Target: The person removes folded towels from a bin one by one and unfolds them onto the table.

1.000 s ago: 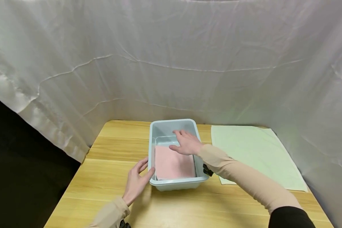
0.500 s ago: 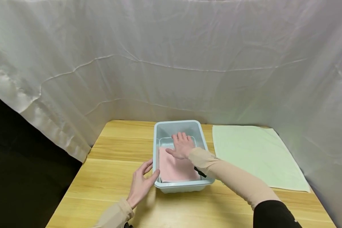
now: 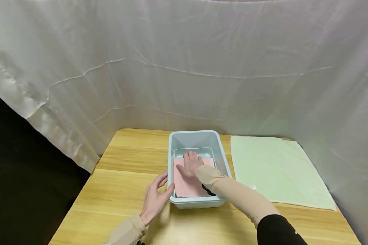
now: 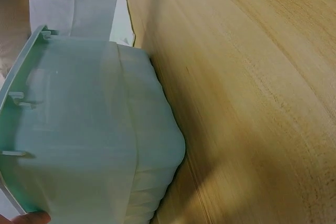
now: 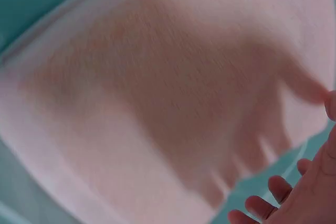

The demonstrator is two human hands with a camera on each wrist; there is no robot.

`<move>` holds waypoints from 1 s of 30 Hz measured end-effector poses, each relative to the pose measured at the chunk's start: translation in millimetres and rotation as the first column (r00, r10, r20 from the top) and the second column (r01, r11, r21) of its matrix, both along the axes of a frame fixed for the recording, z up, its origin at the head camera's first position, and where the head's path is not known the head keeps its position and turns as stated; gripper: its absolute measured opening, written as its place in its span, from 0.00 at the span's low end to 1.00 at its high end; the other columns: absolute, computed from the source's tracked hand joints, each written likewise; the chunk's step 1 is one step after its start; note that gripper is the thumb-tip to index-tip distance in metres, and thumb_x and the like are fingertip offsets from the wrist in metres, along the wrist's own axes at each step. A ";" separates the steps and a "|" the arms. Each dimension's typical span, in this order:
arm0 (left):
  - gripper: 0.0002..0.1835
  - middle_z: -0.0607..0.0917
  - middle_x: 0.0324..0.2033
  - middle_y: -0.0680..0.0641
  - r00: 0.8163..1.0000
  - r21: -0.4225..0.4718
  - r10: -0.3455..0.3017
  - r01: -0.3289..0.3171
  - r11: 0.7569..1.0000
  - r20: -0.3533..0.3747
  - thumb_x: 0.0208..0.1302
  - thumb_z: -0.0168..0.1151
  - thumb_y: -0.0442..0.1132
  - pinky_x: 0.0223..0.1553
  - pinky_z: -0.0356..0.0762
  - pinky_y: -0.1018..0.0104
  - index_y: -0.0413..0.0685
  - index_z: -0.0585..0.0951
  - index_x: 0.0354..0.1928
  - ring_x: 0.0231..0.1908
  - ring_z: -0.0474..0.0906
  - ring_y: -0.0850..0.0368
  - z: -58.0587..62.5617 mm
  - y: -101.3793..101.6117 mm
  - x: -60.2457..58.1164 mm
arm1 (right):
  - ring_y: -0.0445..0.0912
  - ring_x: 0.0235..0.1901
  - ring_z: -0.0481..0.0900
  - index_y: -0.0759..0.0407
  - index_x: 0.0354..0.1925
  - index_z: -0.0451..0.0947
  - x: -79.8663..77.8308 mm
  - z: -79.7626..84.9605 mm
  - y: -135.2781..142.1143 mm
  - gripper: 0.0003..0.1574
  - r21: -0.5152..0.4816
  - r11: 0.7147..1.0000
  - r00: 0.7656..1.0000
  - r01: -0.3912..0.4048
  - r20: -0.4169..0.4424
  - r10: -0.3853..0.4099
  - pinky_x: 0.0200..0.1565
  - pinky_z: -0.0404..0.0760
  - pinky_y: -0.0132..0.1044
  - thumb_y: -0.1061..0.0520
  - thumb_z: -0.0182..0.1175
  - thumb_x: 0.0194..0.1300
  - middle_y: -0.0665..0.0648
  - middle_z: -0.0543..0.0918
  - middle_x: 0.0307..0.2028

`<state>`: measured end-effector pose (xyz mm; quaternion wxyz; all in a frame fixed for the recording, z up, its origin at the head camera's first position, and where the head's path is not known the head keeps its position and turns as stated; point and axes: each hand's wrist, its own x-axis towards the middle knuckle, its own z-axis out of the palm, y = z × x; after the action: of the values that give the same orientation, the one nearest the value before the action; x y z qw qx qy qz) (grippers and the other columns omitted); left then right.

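Note:
A folded pink cloth (image 3: pixel 188 187) lies flat in a pale blue plastic bin (image 3: pixel 224 160). My right hand (image 3: pixel 190 166) reaches over the bin's right rim, palm down with fingers spread, low over the cloth. In the right wrist view the thumb tip (image 5: pixel 331 104) meets its shadow at the cloth, while the other fingertips appear just off its edge. My left hand (image 3: pixel 156 197) holds the bin's near left corner, its thumb at the rim and its fingers along the outer side. Only a fingertip (image 4: pixel 32 217) of it shows in the left wrist view.
A pale green cloth (image 3: pixel 279 170) lies spread on the wooden table (image 3: pixel 135 160), right of the bin. A whitish curtain (image 3: pixel 184 98) hangs behind and at both sides. At the left, past the table edge, is a dark area (image 3: pixel 24 180).
My right hand has lowered into the bin and shifted slightly left over the pink cloth. The bin and my left hand sit slightly farther right in the view, which has itself shifted a little.

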<state>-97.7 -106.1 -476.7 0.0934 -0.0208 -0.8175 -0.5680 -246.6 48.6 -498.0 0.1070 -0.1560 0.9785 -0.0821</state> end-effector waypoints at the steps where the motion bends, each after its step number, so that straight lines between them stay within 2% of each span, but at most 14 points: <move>1: 0.28 0.85 0.56 0.37 1.000 -0.004 0.002 -0.002 1.000 -0.005 0.63 0.68 0.38 0.71 0.65 0.39 0.40 0.76 0.65 0.62 0.80 0.39 0.2 0.4 -0.1 | 0.59 0.72 0.61 0.60 0.73 0.58 -0.3 -2.2 -1.5 0.45 -0.009 1.000 1.000 0.005 0.011 -0.004 0.72 0.64 0.56 0.31 0.46 0.73 0.66 0.65 0.70; 8: 0.28 0.85 0.55 0.36 1.000 -0.013 0.007 -0.007 1.000 -0.015 0.63 0.68 0.36 0.70 0.66 0.41 0.38 0.76 0.64 0.61 0.80 0.40 0.1 3.1 0.5 | 0.61 0.74 0.58 0.62 0.75 0.55 -5.0 -22.0 -8.4 0.47 -0.054 0.998 0.994 0.021 0.108 -0.015 0.74 0.60 0.57 0.30 0.35 0.77 0.68 0.63 0.72; 12: 0.28 0.85 0.55 0.37 1.000 -0.013 0.015 -0.015 1.000 -0.005 0.63 0.68 0.36 0.71 0.65 0.40 0.38 0.75 0.65 0.62 0.79 0.40 -0.4 3.4 0.9 | 0.60 0.75 0.57 0.62 0.76 0.53 -10.6 -32.7 -8.5 0.47 -0.025 0.999 0.986 0.041 0.162 -0.037 0.76 0.57 0.55 0.29 0.32 0.77 0.67 0.61 0.73; 15: 0.28 0.85 0.55 0.37 1.000 -0.015 0.025 -0.025 1.000 -0.005 0.63 0.68 0.36 0.72 0.62 0.39 0.38 0.75 0.65 0.65 0.76 0.39 -0.2 2.8 0.1 | 0.59 0.75 0.56 0.61 0.76 0.53 -16.1 -37.4 -9.1 0.48 -0.007 1.000 0.984 0.025 0.176 -0.024 0.77 0.55 0.55 0.29 0.31 0.77 0.67 0.61 0.74; 22: 0.26 0.85 0.55 0.35 0.999 -0.054 0.029 -0.031 0.998 -0.030 0.65 0.65 0.35 0.78 0.48 0.39 0.36 0.75 0.64 0.70 0.69 0.36 0.8 0.3 -2.4 | 0.58 0.76 0.56 0.63 0.76 0.52 -21.0 -41.3 -11.7 0.47 -0.019 0.999 0.984 -0.028 0.175 0.031 0.78 0.54 0.54 0.30 0.28 0.78 0.66 0.61 0.74; 30: 0.25 0.85 0.54 0.34 0.998 -0.083 0.040 -0.043 0.996 -0.040 0.64 0.65 0.34 0.78 0.46 0.39 0.36 0.76 0.63 0.71 0.67 0.36 0.9 1.2 -3.4 | 0.58 0.72 0.62 0.66 0.73 0.57 -17.2 -38.8 -9.5 0.46 -0.034 0.998 0.992 -0.060 0.112 0.063 0.74 0.62 0.52 0.32 0.31 0.79 0.68 0.66 0.70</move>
<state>-101.1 -104.9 -475.8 0.1198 -0.0187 -0.8389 -0.5306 -263.8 39.0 -536.8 0.1624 -0.1829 0.9642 -0.1025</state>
